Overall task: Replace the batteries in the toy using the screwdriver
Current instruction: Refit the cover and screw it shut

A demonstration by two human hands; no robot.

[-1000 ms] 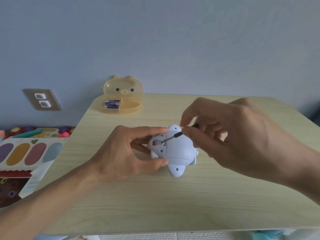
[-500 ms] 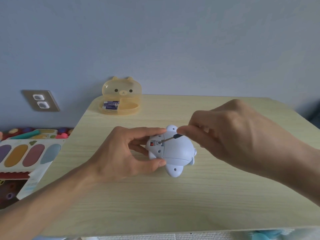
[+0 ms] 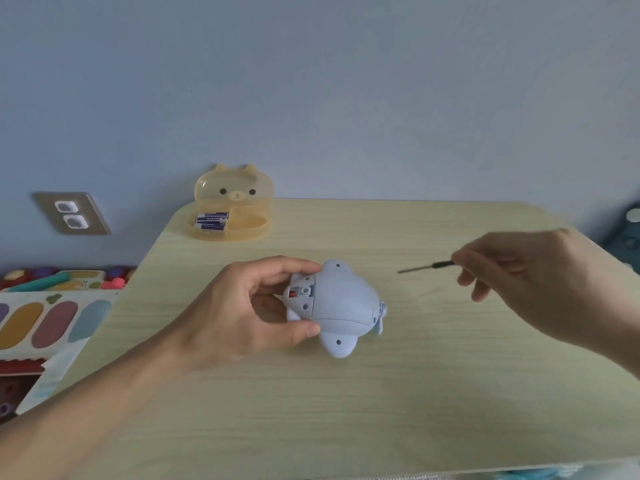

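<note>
The pale wooden worktop (image 3: 346, 410) fills the lower half of the view, against a blue-grey wall. On the floor to its left lies a board of coloured ovals (image 3: 45, 320).

The left hand (image 3: 249, 313) rests on the worktop near its middle. Its fingers (image 3: 287, 266) curl over the top of the light blue toy (image 3: 339, 303) and its thumb presses from below, clamping the toy's left end. The toy lies underside up on the worktop, and a small red part shows on the panel beside the fingertips.

The right hand (image 3: 526, 285) hovers well to the right of the toy, fingers pinched together on the dark handle of the screwdriver (image 3: 424, 267). The thin shaft points left toward the toy without touching it.

At the far left corner stands an open yellow bear-faced box (image 3: 235, 202). Batteries (image 3: 212, 220) lie in its left compartment.
</note>
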